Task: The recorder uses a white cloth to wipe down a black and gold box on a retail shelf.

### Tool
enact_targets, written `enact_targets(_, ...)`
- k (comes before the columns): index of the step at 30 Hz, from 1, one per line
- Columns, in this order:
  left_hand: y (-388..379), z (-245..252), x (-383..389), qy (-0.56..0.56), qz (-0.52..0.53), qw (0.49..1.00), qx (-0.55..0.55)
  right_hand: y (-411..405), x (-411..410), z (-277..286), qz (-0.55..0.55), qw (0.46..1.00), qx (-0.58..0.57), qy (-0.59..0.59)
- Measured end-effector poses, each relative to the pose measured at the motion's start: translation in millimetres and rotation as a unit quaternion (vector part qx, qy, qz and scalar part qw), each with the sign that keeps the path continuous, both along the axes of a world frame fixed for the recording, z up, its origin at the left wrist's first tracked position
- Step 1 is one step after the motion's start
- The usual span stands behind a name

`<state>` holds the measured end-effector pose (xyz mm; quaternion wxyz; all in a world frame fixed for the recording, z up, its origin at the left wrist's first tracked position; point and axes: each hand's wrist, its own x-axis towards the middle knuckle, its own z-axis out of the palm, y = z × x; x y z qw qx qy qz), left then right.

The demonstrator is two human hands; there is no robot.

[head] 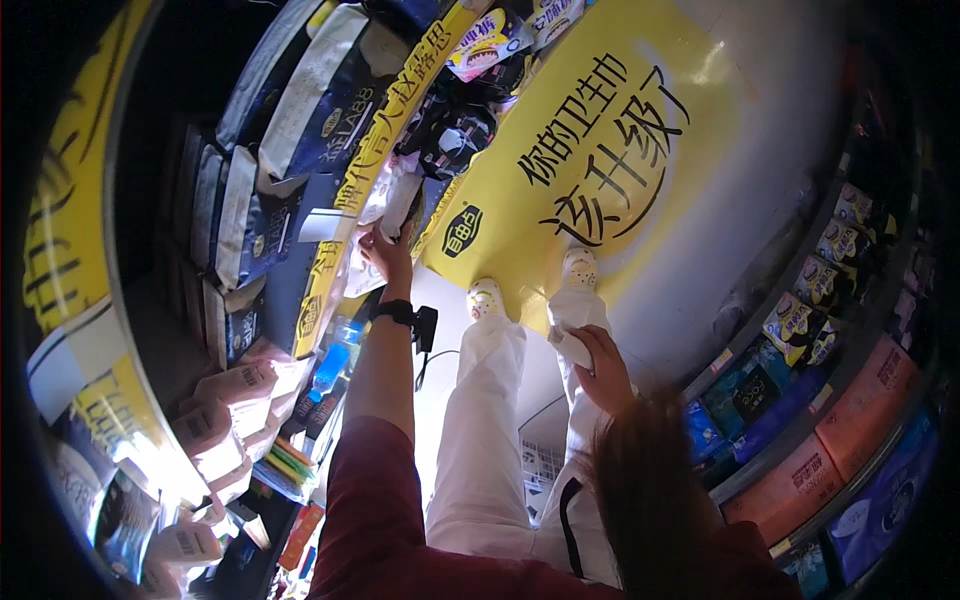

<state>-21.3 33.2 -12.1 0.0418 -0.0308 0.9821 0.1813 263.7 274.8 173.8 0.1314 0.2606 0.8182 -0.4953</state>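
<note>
My left hand (390, 251) reaches to the low shelf on the left, its fingers on a pale plastic package (400, 206) among other soft packs. A black band with a small device is on that wrist. My right hand (606, 375) is closed around a small white item (571, 346), perhaps a cloth or a packet, in front of my right trouser leg. Dark packs (457, 142) lie on the low shelf beyond my left hand. Blurred dark hair partly hides my right forearm.
Shelves of dark blue packages (322, 105) and pink-white packs (236, 382) stand at the left, edged by a yellow printed strip (375, 142). A yellow floor sticker (510, 217) lies ahead of my feet. Shelves with orange packs (862, 405) run along the right.
</note>
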Motion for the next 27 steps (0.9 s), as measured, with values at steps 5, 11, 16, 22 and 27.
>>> enact_targets(5,10.2,-28.5,-13.6,0.015,0.005,0.998,0.058,9.4,-5.4,-22.0,0.002,1.000,-0.007,-0.007)
enact_targets(11,-22.3,-71.2,-27.2,-0.040,0.046,0.992,0.112,5.4,-28.8,-26.4,-0.011,1.000,-0.018,0.020)
enact_targets(16,29.4,-68.7,-3.5,-0.114,0.074,0.988,0.073,13.2,-20.9,-28.3,-0.008,1.000,0.007,-0.013)
enact_targets(22,19.0,-24.4,30.7,-0.030,-0.042,0.999,0.015,11.0,-35.1,-3.7,0.028,1.000,-0.004,0.008)
enact_targets(27,48.2,69.6,89.9,-0.082,-0.105,0.990,0.045,14.1,-43.4,33.9,0.029,0.999,0.010,0.039)
